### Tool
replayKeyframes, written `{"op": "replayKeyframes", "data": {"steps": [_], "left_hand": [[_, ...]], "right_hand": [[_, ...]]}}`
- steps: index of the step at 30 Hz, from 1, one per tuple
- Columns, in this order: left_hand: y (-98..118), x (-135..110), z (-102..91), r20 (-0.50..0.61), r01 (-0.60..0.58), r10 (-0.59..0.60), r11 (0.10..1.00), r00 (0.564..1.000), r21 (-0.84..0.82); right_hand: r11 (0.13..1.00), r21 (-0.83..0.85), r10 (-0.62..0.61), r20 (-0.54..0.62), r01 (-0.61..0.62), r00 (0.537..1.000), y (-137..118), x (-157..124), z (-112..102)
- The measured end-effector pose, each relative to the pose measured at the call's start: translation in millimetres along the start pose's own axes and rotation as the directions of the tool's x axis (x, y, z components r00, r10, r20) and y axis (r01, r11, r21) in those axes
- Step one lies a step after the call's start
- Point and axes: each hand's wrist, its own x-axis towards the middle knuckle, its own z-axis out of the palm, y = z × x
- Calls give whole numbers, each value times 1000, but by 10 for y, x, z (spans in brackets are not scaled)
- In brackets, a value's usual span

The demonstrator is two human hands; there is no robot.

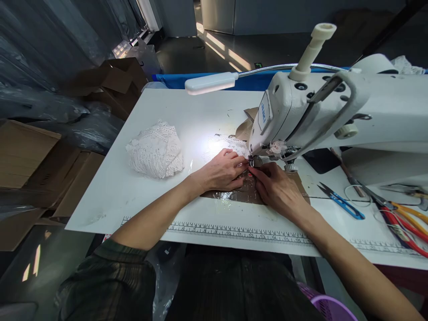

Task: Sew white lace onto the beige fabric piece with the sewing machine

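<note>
My left hand (222, 171) and my right hand (276, 186) meet just in front of the needle of a white sewing machine (334, 109). Both hands rest on a brown taped patch (239, 195) of the white table (133, 196). Their fingertips are pinched together on a small piece right under the presser foot (256, 161); I cannot make out what it is. White lace trim (222, 143) lies brightly lit just behind my left hand. A heap of the same white lace (155, 150) sits further left.
A gooseneck lamp (210, 83) shines down on the work. Blue thread snips (341, 201) and orange-handled scissors (406, 214) lie at the right. A printed ruler (234, 231) runs along the table's front edge. Cardboard boxes (30, 156) stand on the floor at left; a purple basket (331, 308) sits below.
</note>
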Motion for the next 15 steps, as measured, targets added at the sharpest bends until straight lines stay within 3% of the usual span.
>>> {"op": "replayKeyframes", "data": {"steps": [8, 15], "left_hand": [[-31, -4, 17, 22, 34, -33, 999, 999, -42], [-28, 9, 9, 4, 42, -42, 999, 999, 4]], "right_hand": [[995, -7, 95, 68, -95, 993, 22, 21, -35], [912, 383, 153, 14, -146, 988, 309, -21, -127]]}}
